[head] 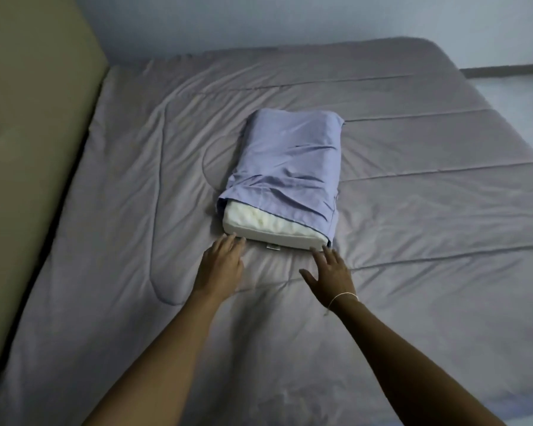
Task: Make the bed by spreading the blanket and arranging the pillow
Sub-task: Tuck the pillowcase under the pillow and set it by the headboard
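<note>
Two bare forearms reach forward from the bottom of the view toward the pillow (285, 176), which lies near the middle of the bed on top of the blanket (413, 210). Its lavender pillowcase (293, 155) covers most of it and is creased and bunched toward the near end, where the white foam core (268, 224) sticks out uncovered, with a small tag at its lower edge. Both hands are flat and open with fingers spread, holding nothing: the left hand (222, 265) has its fingertips touching or just short of the near left corner of the foam, and the right hand (331, 273) has its fingertips at the near right corner, beside the hanging edge of the pillowcase. A thin pale band (342, 296) circles the right wrist. Around the pillow, the greyish-mauve blanket lies spread over the whole mattress, quilted with long stitched lines and marked by soft wrinkles, more so on the left half. A beige padded headboard (34, 133) runs along the left side of the bed, touching the blanket's edge, and a pale wall (290, 16) stands behind the far edge.
</note>
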Action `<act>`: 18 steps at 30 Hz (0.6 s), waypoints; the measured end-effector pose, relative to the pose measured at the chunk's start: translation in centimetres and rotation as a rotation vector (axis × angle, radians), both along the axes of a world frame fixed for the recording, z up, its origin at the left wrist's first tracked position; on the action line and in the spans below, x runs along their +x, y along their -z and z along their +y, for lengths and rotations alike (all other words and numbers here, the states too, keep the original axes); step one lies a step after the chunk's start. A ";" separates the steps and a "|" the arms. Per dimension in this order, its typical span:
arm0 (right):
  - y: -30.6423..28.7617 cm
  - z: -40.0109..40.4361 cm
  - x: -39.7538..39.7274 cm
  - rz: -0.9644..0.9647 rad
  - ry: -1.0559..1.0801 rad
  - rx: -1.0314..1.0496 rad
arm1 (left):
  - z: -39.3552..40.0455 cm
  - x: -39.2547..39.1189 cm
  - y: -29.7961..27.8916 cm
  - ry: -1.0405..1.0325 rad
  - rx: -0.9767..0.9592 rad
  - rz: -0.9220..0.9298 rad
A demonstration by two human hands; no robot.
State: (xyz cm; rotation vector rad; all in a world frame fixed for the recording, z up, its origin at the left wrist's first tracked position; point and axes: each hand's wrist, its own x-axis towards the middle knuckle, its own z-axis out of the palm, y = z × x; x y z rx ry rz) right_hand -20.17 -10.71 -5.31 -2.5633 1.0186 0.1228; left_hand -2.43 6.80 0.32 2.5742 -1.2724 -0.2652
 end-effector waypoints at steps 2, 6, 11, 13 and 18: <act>0.7 -1.9 1.6 -0.003 0.000 0.006 | -1.4 1.2 0.7 -0.018 0.095 -0.009; 3.8 -4.8 5.2 0.037 -0.022 0.011 | -4.3 4.6 4.9 0.011 0.237 -0.033; 9.6 -10.4 9.8 0.110 -0.056 0.022 | -10.2 10.6 11.6 0.041 0.357 -0.076; 12.7 -11.2 10.2 0.112 -0.059 -0.040 | -12.6 12.5 14.4 0.021 0.397 -0.020; 18.6 -10.8 10.2 -0.037 -0.056 -0.284 | -12.9 13.1 22.6 -0.033 0.171 -0.298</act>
